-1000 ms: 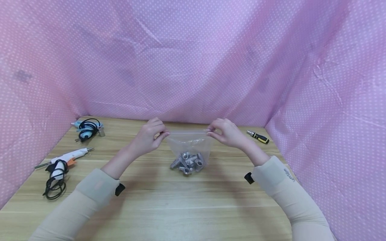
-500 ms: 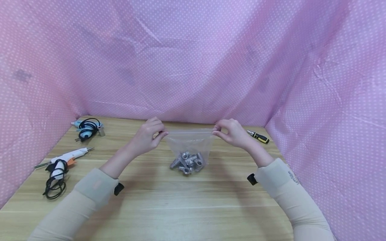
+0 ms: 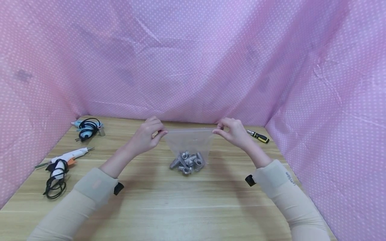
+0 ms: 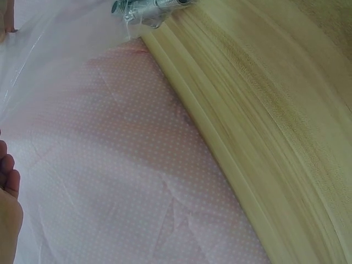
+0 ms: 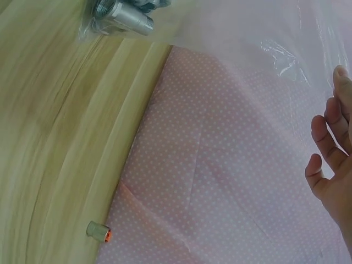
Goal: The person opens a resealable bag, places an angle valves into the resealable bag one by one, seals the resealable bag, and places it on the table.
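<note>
Lying at the far left of the bench (image 3: 169, 207): a white glue gun (image 3: 64, 156) with its black cord (image 3: 54, 182) coiled toward the near edge, and beyond it a pale blue tool (image 3: 85, 129) wrapped in another black cord, close to the pink dotted cloth (image 3: 193, 60) hung as a backdrop. Reaching in from lower left, forearm in a beige sleeve (image 3: 90, 187), wrist raised above the wood: left hand (image 3: 146, 136), fingers curled, grip pinching the top left corner of the clear plastic bag (image 3: 190, 142). Hanging between the two hands, top edge pulled taut and roughly level, lower end resting on the bench at its middle: the bag, with a cluster of silvery metal fittings (image 3: 187, 162) gathered at its bottom. Seen too at the top of the left wrist view, fittings (image 4: 148, 6) inside the film, and at the top of the right wrist view likewise (image 5: 122, 15). Mirroring on the other side, forearm angled up from lower right: right hand (image 3: 233, 133), thumb and forefinger grasping the top right corner, remaining fingers (image 5: 330, 137) loosely bent. Just beyond that hand, near the cloth: a screwdriver (image 3: 258, 136) with black and yellow handle. Low in the right wrist view, a small metal cylinder (image 5: 99, 231) at the cloth's edge.
</note>
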`<state>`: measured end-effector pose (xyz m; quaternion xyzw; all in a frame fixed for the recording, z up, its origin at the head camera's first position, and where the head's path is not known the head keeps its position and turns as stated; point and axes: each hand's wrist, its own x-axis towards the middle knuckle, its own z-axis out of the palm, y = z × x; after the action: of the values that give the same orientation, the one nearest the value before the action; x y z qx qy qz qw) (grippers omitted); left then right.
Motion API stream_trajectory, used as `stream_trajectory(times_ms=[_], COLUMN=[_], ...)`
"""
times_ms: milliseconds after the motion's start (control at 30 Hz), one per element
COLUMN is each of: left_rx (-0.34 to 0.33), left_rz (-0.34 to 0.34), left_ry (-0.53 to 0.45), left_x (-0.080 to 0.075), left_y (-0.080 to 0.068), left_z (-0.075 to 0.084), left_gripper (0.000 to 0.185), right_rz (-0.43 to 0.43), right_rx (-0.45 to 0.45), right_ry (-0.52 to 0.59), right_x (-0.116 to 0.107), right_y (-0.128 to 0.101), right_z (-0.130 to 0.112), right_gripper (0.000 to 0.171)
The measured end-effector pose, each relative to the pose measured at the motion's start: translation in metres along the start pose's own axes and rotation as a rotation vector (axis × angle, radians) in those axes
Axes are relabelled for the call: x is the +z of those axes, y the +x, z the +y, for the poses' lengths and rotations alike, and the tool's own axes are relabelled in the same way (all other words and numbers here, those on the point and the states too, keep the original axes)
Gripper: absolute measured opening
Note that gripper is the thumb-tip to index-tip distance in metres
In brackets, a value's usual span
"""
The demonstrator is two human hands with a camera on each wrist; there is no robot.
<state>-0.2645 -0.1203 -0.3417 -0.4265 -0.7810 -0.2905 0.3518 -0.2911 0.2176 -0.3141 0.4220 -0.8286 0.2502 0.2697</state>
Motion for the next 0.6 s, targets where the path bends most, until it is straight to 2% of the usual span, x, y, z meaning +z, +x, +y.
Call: stream_trajectory(times_ms=[133,233,433,600], left_rx=[0.001,-0.027,-0.168,-0.304], left_rz=[0.017,0.014,-0.046,-0.161], left_ry=[0.003,0.001,-0.035,-0.112], left_x=[-0.002,-0.003,-0.002,-0.009], left_y=[0.002,0.001,-0.006,-0.011], left_z=[-0.004,-0.006,-0.006,0.001], left_gripper=[0.008,0.007,0.007,0.022], right_rz=[-0.012,-0.035,-0.066,-0.036], right_rx=[0.068,0.137,0.227,0.236], right_ry=[0.026,0.047,0.109,0.135], right_x=[0.004,0.007,0.011,0.004], right_y=[0.002,0.001,-0.008,-0.016], right_z=[0.0,0.002,0.005,0.005], right_gripper=[0.019,0.019,0.017,0.034])
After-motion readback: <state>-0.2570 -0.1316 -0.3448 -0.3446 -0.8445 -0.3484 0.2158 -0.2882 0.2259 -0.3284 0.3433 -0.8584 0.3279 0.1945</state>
